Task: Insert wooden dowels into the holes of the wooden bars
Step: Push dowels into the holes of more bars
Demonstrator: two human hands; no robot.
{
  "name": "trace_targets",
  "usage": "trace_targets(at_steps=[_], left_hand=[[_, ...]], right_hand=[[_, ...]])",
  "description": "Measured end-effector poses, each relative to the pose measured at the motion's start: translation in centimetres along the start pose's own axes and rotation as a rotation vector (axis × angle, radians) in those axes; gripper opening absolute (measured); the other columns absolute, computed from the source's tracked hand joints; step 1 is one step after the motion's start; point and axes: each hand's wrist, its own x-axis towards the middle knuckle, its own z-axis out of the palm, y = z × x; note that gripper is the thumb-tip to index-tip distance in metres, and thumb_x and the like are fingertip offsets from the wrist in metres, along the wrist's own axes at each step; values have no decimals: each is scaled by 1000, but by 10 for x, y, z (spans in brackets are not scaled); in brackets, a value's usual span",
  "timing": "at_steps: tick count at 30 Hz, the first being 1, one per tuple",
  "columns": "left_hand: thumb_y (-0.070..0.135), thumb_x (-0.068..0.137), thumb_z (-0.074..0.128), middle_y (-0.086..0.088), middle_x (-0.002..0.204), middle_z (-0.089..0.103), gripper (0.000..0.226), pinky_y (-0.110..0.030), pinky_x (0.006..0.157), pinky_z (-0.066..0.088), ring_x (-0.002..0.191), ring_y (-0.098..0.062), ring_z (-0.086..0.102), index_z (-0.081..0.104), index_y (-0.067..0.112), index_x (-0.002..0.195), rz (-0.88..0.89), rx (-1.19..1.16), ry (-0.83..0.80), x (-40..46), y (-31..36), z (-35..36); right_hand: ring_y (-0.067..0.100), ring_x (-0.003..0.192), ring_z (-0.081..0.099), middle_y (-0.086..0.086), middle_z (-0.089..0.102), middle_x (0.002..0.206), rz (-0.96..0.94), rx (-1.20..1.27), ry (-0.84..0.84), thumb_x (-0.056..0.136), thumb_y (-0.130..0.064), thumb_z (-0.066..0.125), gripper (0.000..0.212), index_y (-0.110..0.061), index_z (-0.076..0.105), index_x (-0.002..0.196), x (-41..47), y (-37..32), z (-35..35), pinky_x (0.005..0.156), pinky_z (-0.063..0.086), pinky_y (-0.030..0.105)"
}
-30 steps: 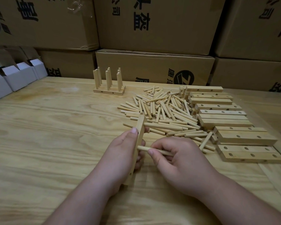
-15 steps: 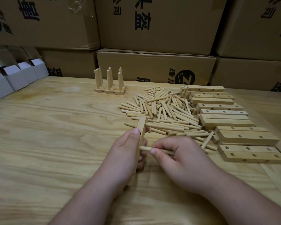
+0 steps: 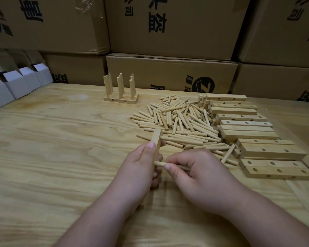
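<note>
My left hand [image 3: 139, 168] grips a wooden bar [image 3: 157, 139] that stands on edge, pointing away from me, its near part hidden by the hand. My right hand [image 3: 196, 175] pinches a wooden dowel [image 3: 160, 163] held level, whose left end meets the bar's right face about halfway along. A pile of loose dowels [image 3: 180, 122] lies just beyond both hands. Several bars with holes [image 3: 257, 150] are laid in a row to the right. Finished bars with upright dowels [image 3: 120, 90] stand at the back.
The wooden table [image 3: 52, 148] carries all of this. Stacked cardboard boxes [image 3: 171, 72] wall off the far side. Open white cartons [image 3: 16, 82] sit at the left edge. The table's right edge runs close to the row of bars.
The dowel has slid slightly further left into the bar's side. Both hands stay in the same place.
</note>
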Motion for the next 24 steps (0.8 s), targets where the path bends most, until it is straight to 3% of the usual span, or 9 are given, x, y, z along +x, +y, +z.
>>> trace_targets(at_steps=[3, 6, 8, 10, 14, 18, 21, 24], left_hand=[[34, 108, 37, 0, 78, 57, 35, -27, 49, 40, 57, -11, 47, 72, 31, 107, 40, 40, 55, 0, -1, 1], [37, 107, 38, 1, 77, 59, 34, -29, 49, 40, 58, -10, 49, 72, 30, 108, 63, 57, 79, 0, -3, 1], [37, 107, 39, 1, 75, 58, 35, -28, 47, 40, 55, -10, 48, 73, 28, 105, 47, 34, 63, 0, -4, 1], [42, 106, 43, 0, 72, 57, 34, -27, 47, 40, 53, -10, 47, 74, 27, 101, 23, -4, 55, 0, -3, 0], [65, 85, 44, 7, 68, 61, 42, -30, 54, 47, 59, -10, 56, 71, 49, 111, 6, 33, 11, 2, 2, -8], [68, 89, 48, 14, 77, 66, 40, -26, 58, 46, 71, -8, 61, 72, 43, 110, 15, 147, 74, 2, -3, -9], [51, 102, 48, 8, 69, 65, 33, -28, 56, 43, 59, -12, 58, 76, 33, 103, -58, -10, 108, 3, -1, -6], [42, 105, 47, -2, 64, 55, 36, -26, 45, 40, 48, -15, 48, 76, 19, 103, -168, -304, 129, 5, 6, -5]], right_hand=[[-2, 67, 56, -24, 55, 60, -24, -75, 51, 90, -34, 56, 19, -29, 70, 79, 0, -4, 4, 58, 38, 12], [-4, 66, 55, -26, 52, 59, -24, -92, 70, 90, -36, 55, 18, -32, 69, 78, -1, -5, 5, 58, 36, 11], [-1, 66, 57, -26, 55, 60, -18, -68, 60, 89, -36, 56, 18, -32, 69, 79, -1, -3, 4, 58, 37, 12], [4, 66, 59, -21, 60, 63, -15, -47, 56, 89, -37, 56, 17, -31, 71, 82, 0, -1, 1, 59, 46, 23], [5, 69, 66, -18, 69, 74, 43, 59, 140, 86, -44, 63, 15, -34, 72, 92, 3, 3, -7, 61, 56, 35], [0, 66, 64, -24, 66, 79, 57, 63, 169, 82, -57, 66, 27, -39, 69, 102, 2, 2, -13, 52, 48, 17], [2, 50, 53, -15, 63, 68, 110, 142, 224, 86, -67, 48, 39, -35, 69, 95, 4, 2, -27, 42, 42, 22], [2, 47, 53, -15, 61, 58, 271, -43, 285, 95, -52, 47, 34, -30, 70, 88, 10, 18, -49, 40, 40, 16]])
